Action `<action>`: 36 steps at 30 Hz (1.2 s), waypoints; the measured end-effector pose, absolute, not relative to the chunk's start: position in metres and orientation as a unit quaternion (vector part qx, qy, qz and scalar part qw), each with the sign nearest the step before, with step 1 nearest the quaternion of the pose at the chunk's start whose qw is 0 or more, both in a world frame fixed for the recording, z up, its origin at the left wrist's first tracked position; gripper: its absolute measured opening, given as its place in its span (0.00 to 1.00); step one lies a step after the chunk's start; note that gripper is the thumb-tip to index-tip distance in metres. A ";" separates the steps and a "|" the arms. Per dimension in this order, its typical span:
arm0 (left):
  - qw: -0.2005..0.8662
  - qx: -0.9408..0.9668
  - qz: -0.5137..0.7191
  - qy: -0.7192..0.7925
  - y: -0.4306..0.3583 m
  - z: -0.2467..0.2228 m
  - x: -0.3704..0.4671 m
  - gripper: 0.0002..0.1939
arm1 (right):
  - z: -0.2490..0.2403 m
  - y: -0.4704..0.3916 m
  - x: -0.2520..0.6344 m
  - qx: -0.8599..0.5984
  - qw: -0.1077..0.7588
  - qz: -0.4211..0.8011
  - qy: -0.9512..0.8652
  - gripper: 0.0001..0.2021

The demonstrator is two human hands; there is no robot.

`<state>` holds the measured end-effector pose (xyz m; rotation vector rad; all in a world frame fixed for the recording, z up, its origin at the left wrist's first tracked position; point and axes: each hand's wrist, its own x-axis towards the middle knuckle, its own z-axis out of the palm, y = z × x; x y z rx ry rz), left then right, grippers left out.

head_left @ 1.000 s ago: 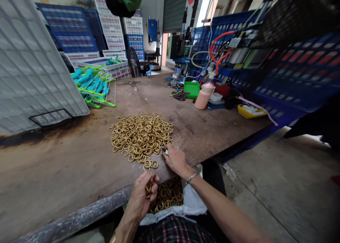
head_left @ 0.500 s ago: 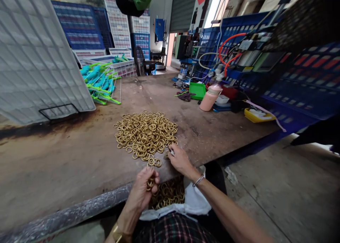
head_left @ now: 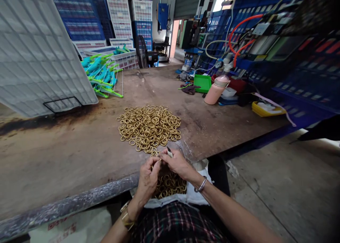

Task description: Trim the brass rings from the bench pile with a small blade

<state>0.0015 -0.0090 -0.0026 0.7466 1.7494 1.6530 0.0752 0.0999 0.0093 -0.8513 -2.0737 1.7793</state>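
Both hands meet above the table's front edge, in front of a pile of brass-coloured rings (head_left: 148, 126). My left hand (head_left: 149, 175) is closed, thumb and forefinger pinched at a ring (head_left: 160, 160) that mostly hides between the fingertips. My right hand (head_left: 179, 165) is closed around a small pale tool (head_left: 169, 152) with a dark, blade-like tip; its full shape is covered by the fingers. The right fingertips touch or nearly touch the left ones. Below the hands, an open white sack (head_left: 195, 191) on my lap contains many more rings (head_left: 170, 186).
A grey-white plastic crate (head_left: 47, 52) stands on the table (head_left: 79, 154) at left, beside turquoise and green plastic parts (head_left: 102, 75). Toward the right are a pink bottle (head_left: 216, 90), a green tray (head_left: 202, 83) and a yellow dish (head_left: 268, 109). Blue crates and a machine with orange hoses stand behind.
My right hand has moved left from the pile's right edge to my left hand. My left hand has risen slightly, turned, and now pinches at its fingertips. The camera view has shifted a little.
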 end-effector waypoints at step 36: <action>0.419 0.171 0.647 0.614 -0.015 0.002 0.004 0.16 | 0.006 0.091 0.077 -0.252 -0.060 0.169 -0.951 0.12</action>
